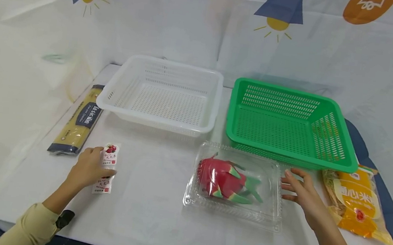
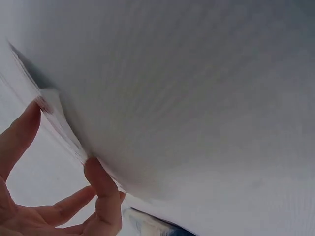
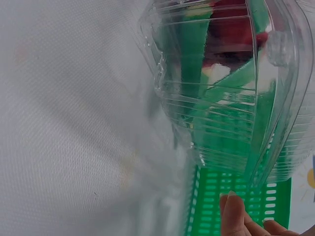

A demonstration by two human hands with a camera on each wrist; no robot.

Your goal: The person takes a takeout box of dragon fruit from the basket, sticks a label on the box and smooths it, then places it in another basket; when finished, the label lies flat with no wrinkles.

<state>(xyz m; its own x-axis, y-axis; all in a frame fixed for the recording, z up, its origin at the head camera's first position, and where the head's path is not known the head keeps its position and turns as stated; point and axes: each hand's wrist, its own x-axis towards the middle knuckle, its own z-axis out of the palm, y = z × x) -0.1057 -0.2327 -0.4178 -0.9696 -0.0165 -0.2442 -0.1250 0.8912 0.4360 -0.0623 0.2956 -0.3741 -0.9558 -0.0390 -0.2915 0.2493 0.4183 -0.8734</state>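
My left hand point(image 1: 90, 167) lies over a strip of fruit stickers point(image 1: 110, 154), small white labels with red print and a picture of red fruit. In the left wrist view its thumb and a fingertip hold the thin strip point(image 2: 63, 123), whose edge stands slightly raised; the hand covers the strip's middle in the head view. At the right edge of a clear plastic clamshell box point(image 1: 231, 213) is my right hand point(image 1: 303, 193), fingers spread and loosely bent, holding nothing. A red dragon fruit point(image 1: 224, 178) with green-tipped scales lies inside the closed box.
Behind stand a white basket point(image 1: 160, 122) and a green basket point(image 1: 287, 155). A yellow pasta packet point(image 1: 79, 121) lies far left, partly beside the white basket. An orange-and-clear snack bag point(image 1: 358, 201) lies at the right table edge, beyond the right hand.
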